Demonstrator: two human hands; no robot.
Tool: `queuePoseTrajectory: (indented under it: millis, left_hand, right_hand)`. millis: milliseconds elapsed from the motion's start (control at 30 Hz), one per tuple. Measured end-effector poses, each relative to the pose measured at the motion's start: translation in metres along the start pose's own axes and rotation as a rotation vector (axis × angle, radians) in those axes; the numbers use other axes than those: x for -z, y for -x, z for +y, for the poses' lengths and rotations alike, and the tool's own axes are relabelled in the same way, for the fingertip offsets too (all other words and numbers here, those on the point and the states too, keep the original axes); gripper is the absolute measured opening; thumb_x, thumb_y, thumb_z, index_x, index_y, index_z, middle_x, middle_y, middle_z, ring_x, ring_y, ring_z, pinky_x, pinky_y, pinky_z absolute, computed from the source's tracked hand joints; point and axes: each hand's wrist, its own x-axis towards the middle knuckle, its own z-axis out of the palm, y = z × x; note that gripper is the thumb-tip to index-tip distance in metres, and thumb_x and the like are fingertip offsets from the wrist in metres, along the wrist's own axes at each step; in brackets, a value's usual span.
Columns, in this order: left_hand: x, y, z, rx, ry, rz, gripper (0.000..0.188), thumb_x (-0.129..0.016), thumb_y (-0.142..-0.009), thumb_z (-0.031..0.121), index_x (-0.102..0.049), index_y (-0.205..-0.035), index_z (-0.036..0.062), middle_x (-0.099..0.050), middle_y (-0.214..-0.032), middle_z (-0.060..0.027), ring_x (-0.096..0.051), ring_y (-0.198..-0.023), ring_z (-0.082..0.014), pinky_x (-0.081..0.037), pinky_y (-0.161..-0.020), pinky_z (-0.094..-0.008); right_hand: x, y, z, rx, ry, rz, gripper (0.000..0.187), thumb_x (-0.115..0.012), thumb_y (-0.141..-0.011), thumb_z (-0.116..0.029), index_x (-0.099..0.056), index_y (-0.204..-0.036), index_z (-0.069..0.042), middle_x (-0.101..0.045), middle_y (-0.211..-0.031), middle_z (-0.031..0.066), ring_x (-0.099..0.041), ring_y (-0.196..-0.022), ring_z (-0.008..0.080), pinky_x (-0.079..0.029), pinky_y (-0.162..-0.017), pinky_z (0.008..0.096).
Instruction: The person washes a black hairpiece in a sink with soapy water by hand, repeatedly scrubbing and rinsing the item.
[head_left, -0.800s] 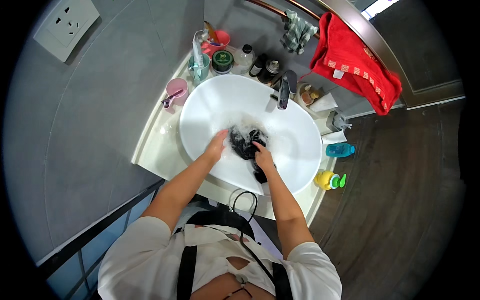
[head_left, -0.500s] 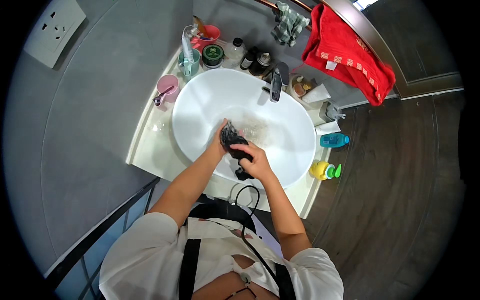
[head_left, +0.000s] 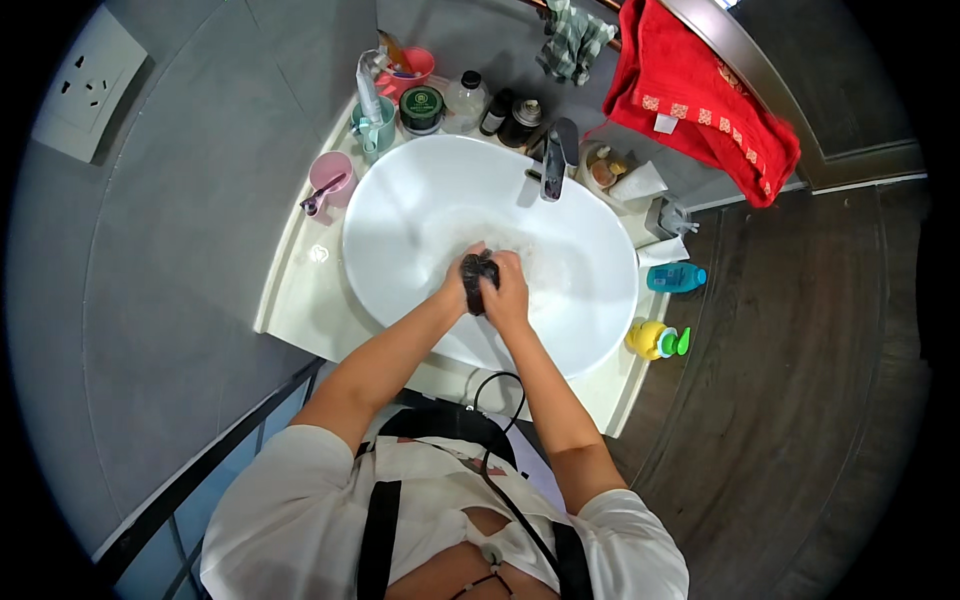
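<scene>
Over the white oval sink (head_left: 400, 190), both hands squeeze a bunched wad of wet black cloth (head_left: 480, 284). Whether it is a sock or another small garment cannot be made out. My left hand (head_left: 459, 284) wraps its left side, with the fingertips partly hidden behind the wad. From the right, my right hand (head_left: 511, 290) presses its fingers and thumb against the cloth. Greyish suds and cloudy water (head_left: 535, 270) lie in the basin just beyond and to the right of the hands.
A grey faucet (head_left: 553, 165) stands at the sink's far right. Cups, including a pink one (head_left: 332, 180), jars and bottles line the back and left. A blue bottle (head_left: 676, 277) and a yellow pump bottle (head_left: 652, 340) stand at the counter's right edge. A red towel (head_left: 690, 100) hangs beyond.
The black cloth, stretched with its lower end hanging toward the sink's near rim, is now gathered into a compact wad. My right hand has moved up and closed in beside the left.
</scene>
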Motion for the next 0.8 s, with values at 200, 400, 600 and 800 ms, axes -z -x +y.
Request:
queuePoseTrajectory:
  millis: [200,400,600,800]
  left_hand:
    - [-0.025,0.030,-0.027,-0.137,-0.326,0.293,0.022,-0.044,-0.086,0.026,-0.056,-0.083,0.0076,-0.059,-0.076,-0.0057,-0.058,-0.067,-0.0179,-0.049,-0.062,-0.0317]
    - [-0.004,0.052,0.013,-0.383,-0.290,0.359,0.032,-0.053,-0.082,0.035,-0.055,-0.097,0.0060,-0.057,-0.088,-0.0063,-0.055,-0.080,-0.0162,-0.045,-0.075,-0.0296]
    - [0.049,0.050,0.069,-0.797,-1.397,0.599,0.042,-0.058,-0.078,0.032,-0.051,-0.108,0.0044,-0.049,-0.113,-0.0131,-0.043,-0.107,-0.0265,-0.034,-0.091,-0.0362]
    - [0.026,0.051,0.059,-1.032,-2.524,0.232,0.027,-0.056,-0.066,0.008,-0.056,-0.093,0.0065,-0.052,-0.094,-0.0087,-0.046,-0.097,-0.0247,-0.033,-0.090,-0.0384]
  right_hand:
    - [0.030,-0.003,0.036,-0.148,0.263,-0.183,0.017,-0.052,-0.076,-0.014,-0.052,-0.092,-0.007,-0.056,-0.084,0.0158,-0.054,-0.076,0.0372,-0.044,-0.066,0.0414]
    - [0.078,-0.014,0.066,0.217,0.427,-0.298,0.016,-0.065,-0.069,-0.021,-0.062,-0.077,-0.008,-0.058,-0.084,0.0093,-0.055,-0.081,0.0286,-0.045,-0.067,0.0368]
    - [0.073,0.001,0.090,0.004,0.325,-0.200,0.017,-0.064,-0.069,-0.010,-0.060,-0.085,-0.008,-0.057,-0.087,0.0097,-0.055,-0.081,0.0281,-0.045,-0.070,0.0362]
    - [0.045,0.031,0.082,-0.167,0.438,-0.460,0.025,-0.063,-0.069,-0.014,-0.058,-0.093,-0.009,-0.055,-0.092,0.0103,-0.053,-0.088,0.0293,-0.045,-0.074,0.0368]
